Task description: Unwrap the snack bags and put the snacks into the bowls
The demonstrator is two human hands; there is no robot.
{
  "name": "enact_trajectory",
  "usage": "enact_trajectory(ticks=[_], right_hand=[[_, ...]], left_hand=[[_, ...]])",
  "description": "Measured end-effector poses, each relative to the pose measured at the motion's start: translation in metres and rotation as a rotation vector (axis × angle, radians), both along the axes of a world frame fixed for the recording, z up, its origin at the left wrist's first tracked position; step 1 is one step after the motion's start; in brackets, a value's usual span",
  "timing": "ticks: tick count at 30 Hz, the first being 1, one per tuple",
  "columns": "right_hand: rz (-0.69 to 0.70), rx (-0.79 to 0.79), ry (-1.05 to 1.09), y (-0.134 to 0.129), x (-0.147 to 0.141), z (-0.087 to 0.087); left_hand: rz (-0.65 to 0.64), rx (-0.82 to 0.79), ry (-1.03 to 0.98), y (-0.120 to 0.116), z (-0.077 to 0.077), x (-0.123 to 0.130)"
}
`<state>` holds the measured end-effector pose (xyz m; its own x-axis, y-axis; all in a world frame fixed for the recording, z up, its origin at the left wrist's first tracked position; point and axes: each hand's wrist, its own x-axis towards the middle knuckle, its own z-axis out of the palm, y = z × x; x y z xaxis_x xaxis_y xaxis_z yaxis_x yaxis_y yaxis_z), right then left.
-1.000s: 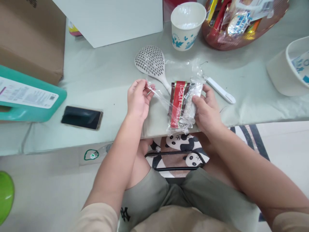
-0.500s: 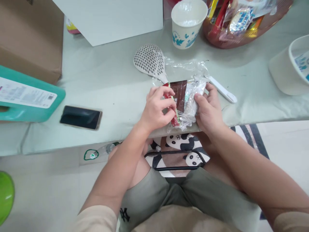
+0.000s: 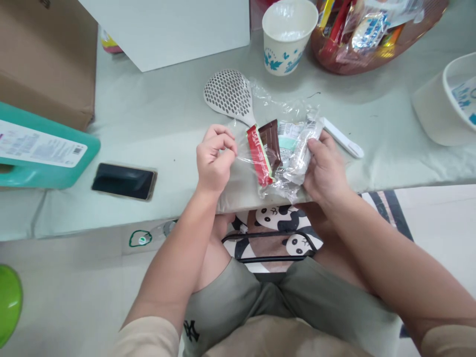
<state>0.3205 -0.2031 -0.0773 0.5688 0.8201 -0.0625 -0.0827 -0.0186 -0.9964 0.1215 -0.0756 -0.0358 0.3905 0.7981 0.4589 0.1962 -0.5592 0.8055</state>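
Note:
My left hand (image 3: 215, 158) is closed, pinching the edge of a clear plastic bag (image 3: 243, 144) and stretching it out to the left. Inside or under the film lie a red packet (image 3: 259, 156) with a green edge, a brown packet (image 3: 271, 141) and a pale green and white packet (image 3: 288, 139). My right hand (image 3: 325, 166) grips the bag's other side, thumb on a bunched, clear-wrapped whitish packet (image 3: 302, 151). Just behind the bag rests a white slotted skimmer (image 3: 228, 94); its handle (image 3: 342, 139) runs beneath the packets and comes out on the right.
A paper cup (image 3: 288, 44) and a red basket (image 3: 349, 62) of wrapped snacks stand at the back. To the right is a white tub (image 3: 439, 104). On the left are a phone (image 3: 124, 181), a teal jug (image 3: 80, 148), a cardboard box (image 3: 48, 59) and a white board (image 3: 178, 29).
My left hand has moved left off the red packet, drawing the plastic film out with it. The red and brown packets now show more fully. My right hand stays nearly in place.

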Motion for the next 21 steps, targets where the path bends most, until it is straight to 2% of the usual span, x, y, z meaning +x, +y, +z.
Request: enact_trajectory(ticks=[3, 6, 8, 10, 12, 15, 18, 21], right_hand=[[0.025, -0.006, 0.011, 0.000, 0.000, 0.003], [0.021, -0.027, 0.039, -0.001, -0.001, 0.009], [0.007, -0.036, 0.039, -0.003, -0.001, 0.010], [-0.006, -0.042, -0.034, -0.006, 0.000, 0.010], [-0.015, -0.070, -0.177, -0.010, 0.003, 0.008], [0.002, -0.131, -0.380, -0.013, 0.006, 0.007], [0.022, -0.156, -0.479, -0.012, 0.008, 0.012], [-0.001, -0.184, -0.574, -0.011, 0.010, 0.021]], left_hand=[[0.059, -0.095, -0.053, 0.012, -0.010, -0.003], [0.100, -0.281, -0.036, 0.023, -0.017, -0.006], [0.108, -0.385, -0.031, 0.024, -0.015, -0.007], [0.131, -0.423, -0.013, 0.019, -0.008, -0.005], [0.148, -0.387, 0.053, 0.011, 0.001, -0.001], [0.083, -0.274, 0.229, -0.002, 0.010, 0.005], [0.003, -0.194, 0.373, -0.009, 0.012, 0.009], [-0.038, -0.172, 0.426, -0.010, 0.010, 0.011]])
